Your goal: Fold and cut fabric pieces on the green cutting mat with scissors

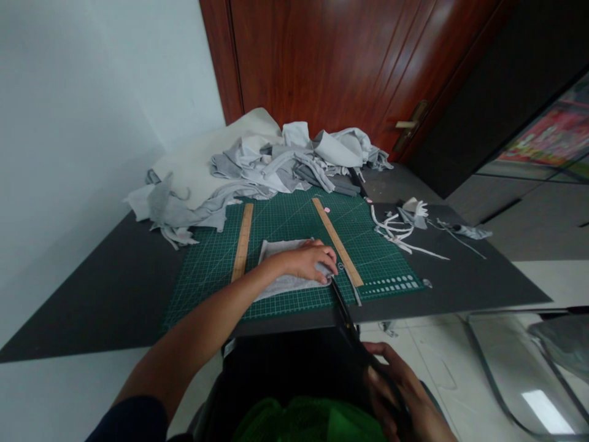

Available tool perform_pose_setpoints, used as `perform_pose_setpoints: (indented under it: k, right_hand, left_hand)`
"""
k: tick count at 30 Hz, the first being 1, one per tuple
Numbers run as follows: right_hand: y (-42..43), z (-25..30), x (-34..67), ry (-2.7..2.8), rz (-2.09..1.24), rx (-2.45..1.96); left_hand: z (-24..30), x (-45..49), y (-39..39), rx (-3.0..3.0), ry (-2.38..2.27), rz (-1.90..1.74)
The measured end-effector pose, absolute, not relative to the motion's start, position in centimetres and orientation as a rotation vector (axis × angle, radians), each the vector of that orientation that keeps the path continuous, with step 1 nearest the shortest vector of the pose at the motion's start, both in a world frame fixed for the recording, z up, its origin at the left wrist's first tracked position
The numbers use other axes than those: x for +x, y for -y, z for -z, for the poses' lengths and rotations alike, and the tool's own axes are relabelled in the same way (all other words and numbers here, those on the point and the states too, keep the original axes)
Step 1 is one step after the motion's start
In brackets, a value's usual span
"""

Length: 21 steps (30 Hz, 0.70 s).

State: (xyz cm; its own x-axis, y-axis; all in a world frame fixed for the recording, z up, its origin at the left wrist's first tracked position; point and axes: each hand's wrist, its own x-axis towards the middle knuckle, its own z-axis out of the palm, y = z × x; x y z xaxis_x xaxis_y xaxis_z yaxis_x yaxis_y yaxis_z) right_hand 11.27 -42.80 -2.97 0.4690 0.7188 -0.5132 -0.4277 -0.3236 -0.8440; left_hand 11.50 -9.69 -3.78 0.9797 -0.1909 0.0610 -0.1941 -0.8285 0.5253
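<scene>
A grey piece of fabric point(280, 284) lies flat on the green cutting mat point(285, 218). My left hand point(309, 260) is closed on its right-hand edge, with a bit of the cloth bunched under the fingers. Below the table's front edge, my right hand point(398, 383) grips the handles of black scissors point(343, 307). Their blades point up and left, and the tips touch or nearly touch the cloth by my left fingers. How far the blades are apart I cannot tell. A thin grey strip point(353, 287) lies just right of the scissors.
Two wooden rulers, a left one point(242, 242) and a right one point(337, 242), flank the fabric. Heaped grey and white cloth point(276, 162) fills the table's back. White strips point(398, 232) and scraps point(414, 212) lie at right. A wooden door point(313, 61) stands behind the dark table point(115, 288).
</scene>
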Motion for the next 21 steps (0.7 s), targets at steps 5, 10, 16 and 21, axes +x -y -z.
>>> perform_pose_setpoints:
  k: [5, 10, 16, 21]
  right_hand:
    - [42.27, 3.02, 11.23, 0.291, -1.153, -1.481]
    - [42.33, 3.05, 11.16, 0.271, -1.145, -1.502]
    - [41.91, 3.19, 10.98, 0.352, -1.091, -1.606]
    - [41.73, 3.31, 10.70, 0.339, -1.069, -1.578]
  left_hand:
    - [3.83, 11.43, 9.72, 2.582, 0.278, -0.011]
    - [3.75, 11.31, 9.73, 2.581, 0.274, -0.028]
    - [3.56, 11.21, 10.00, 2.554, 0.186, -0.038]
    - [3.55, 11.14, 9.97, 2.578, 0.145, -0.043]
